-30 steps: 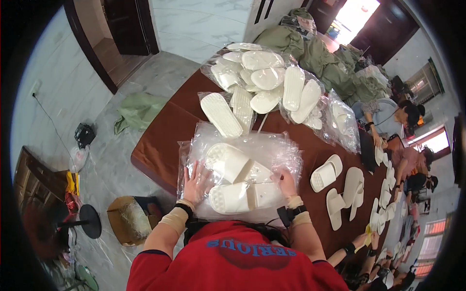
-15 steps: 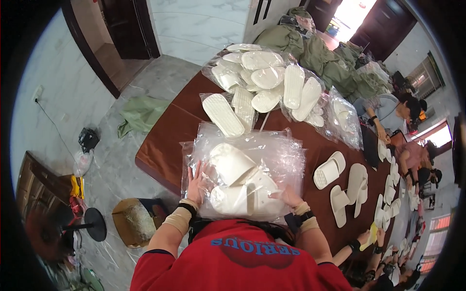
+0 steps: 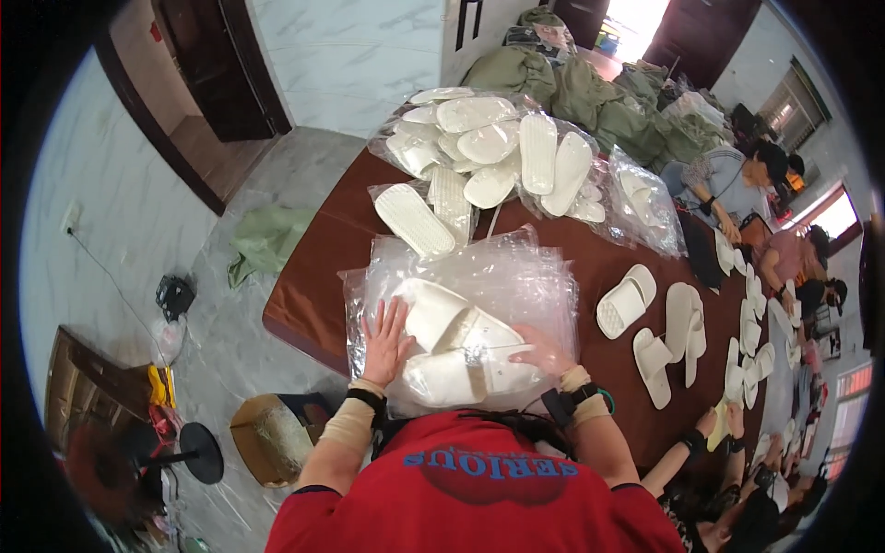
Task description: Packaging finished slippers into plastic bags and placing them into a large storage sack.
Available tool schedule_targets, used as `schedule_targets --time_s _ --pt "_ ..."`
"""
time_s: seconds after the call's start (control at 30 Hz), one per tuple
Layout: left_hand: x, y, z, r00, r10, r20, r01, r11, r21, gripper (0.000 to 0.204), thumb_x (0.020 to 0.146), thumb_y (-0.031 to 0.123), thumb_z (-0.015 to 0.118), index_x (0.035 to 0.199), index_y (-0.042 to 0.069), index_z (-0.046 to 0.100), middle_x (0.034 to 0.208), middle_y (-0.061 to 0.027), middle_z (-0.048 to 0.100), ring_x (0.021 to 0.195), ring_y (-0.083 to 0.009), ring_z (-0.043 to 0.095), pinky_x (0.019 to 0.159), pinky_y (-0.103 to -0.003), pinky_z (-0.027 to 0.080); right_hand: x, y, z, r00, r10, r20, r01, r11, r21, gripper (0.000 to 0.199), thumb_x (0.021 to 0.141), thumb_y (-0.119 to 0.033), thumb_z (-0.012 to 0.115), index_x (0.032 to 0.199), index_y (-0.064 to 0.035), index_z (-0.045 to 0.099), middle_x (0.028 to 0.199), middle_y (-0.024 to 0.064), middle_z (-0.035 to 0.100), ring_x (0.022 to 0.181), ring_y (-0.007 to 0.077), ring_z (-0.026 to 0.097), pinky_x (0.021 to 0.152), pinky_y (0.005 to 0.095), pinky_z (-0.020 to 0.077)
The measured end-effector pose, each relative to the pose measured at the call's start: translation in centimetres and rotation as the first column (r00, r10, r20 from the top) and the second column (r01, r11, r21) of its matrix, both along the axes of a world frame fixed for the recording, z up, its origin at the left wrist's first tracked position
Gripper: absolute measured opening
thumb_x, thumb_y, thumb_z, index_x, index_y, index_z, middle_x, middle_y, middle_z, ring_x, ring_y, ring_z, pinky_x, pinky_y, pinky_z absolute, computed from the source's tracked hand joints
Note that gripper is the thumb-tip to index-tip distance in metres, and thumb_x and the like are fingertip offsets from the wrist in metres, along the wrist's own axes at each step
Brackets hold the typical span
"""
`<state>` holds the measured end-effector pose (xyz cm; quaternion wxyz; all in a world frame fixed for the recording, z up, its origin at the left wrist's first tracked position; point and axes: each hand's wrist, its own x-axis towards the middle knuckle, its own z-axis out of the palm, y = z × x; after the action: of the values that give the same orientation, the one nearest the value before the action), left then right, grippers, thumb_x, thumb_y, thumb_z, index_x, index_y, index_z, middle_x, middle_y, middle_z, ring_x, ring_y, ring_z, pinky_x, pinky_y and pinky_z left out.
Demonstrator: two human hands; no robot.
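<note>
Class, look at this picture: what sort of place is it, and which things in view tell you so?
Probably a small packing workshop: white slippers lie in rows along a long brown table, more sit bagged in clear plastic bags, and other people work alongside.

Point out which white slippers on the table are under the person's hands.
The pair inside the clear plastic bag, nearest the person: left hand and right hand press on it.

Background's pretty busy: a heap of bagged white slippers point(image 3: 489, 152) up the brown table point(image 3: 304, 304), loose slipper pairs point(image 3: 659, 323) off to the right, green sacks point(image 3: 590, 88) behind, a cardboard box point(image 3: 272, 438) on the floor.
</note>
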<state>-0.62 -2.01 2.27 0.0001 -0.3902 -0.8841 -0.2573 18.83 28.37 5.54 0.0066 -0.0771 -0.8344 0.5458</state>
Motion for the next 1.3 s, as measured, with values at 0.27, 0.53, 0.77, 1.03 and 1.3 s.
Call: schedule_targets --time_s 0.27,0.53,0.77,1.03,1.3 --pt "0.6 0.8 -1.7 0.990 0.112 -0.083 -0.121 0.985 -0.121 0.067 0.090 0.037 0.057 0.149 0.015 0.032 0.159 -0.0083 0.021 0.147 -0.0310 0.013 0.115 -0.060 0.007 14.2 9.5 5.1 0.887 -0.452 0.093 0.457 0.888 -0.055 0.055 0.075 -0.003 0.073 0.126 -0.0017 0.053 0.113 0.0062 0.062 0.105 0.0156 0.057 0.091 0.0295 0.0458" --pt "0.7 0.4 -2.1 0.987 0.124 -0.101 -0.136 0.983 -0.121 0.070 0.088 0.034 0.060 0.149 0.014 0.032 0.159 -0.0085 0.020 0.147 -0.0323 0.012 0.114 -0.061 0.008 21.4 9.0 8.9 0.562 -0.825 -0.056 0.792 0.557 -0.251 0.059 0.079 -0.005 0.071 0.134 -0.0036 0.047 0.118 0.0118 0.061 0.106 0.0202 0.060 0.088 0.0315 0.0513" --pt "0.9 0.5 -2.0 0.985 0.140 -0.100 -0.152 0.981 -0.122 0.068 0.088 0.033 0.060 0.148 0.015 0.033 0.158 -0.0083 0.021 0.147 -0.0315 0.013 0.114 -0.061 0.010 11.3 4.1 10.0 0.791 -0.611 -0.016 0.541 0.712 -0.448 0.063 0.077 0.002 0.066 0.136 -0.0016 0.045 0.120 0.0115 0.061 0.106 0.0176 0.061 0.088 0.0300 0.0505" --pt "0.8 0.8 -1.7 0.986 0.109 -0.129 -0.123 0.986 -0.112 0.067 0.089 0.035 0.059 0.148 0.015 0.034 0.157 -0.0084 0.024 0.147 -0.0308 0.015 0.114 -0.061 0.011 3.8 2.2 -2.9 0.946 -0.320 -0.044 0.311 0.865 0.393 0.039 0.082 -0.017 0.069 0.119 -0.0076 0.062 0.115 0.0142 0.062 0.103 0.0283 0.060 0.088 0.0345 0.0477" --pt "-1.0 -1.4 -1.6 0.998 0.047 0.031 -0.044 0.995 -0.086 0.061 0.090 0.029 0.060 0.145 0.017 0.038 0.157 -0.0062 0.025 0.146 -0.0304 0.017 0.111 -0.065 0.015 14.9 4.7 -0.2 0.679 -0.735 0.004 0.668 0.619 0.413 0.020 0.082 -0.019 0.065 0.099 -0.0087 0.065 0.081 0.0125 0.065 0.081 0.0331 0.064 0.074 0.0428 0.0501"
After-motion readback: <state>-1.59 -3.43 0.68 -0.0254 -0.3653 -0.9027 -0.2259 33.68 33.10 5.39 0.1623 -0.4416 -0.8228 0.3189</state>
